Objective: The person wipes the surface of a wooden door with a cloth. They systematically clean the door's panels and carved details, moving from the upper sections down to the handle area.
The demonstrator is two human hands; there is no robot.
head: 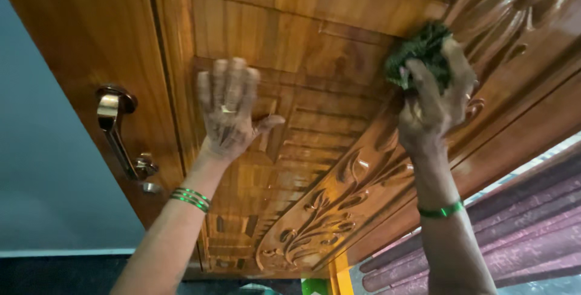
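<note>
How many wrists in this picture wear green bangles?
2: thin green bangles circle the left wrist, below the flat left hand; a green bangle circles the right wrist. More may be hidden.

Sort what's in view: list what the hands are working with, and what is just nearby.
In use:
- green scrubbing cloth, gripped in the right hand
- carved wooden door, cloth pressed against it; left hand flat on its panel

Just nearby:
- metal door handle, untouched
- grey wall
- maroon curtain
</note>
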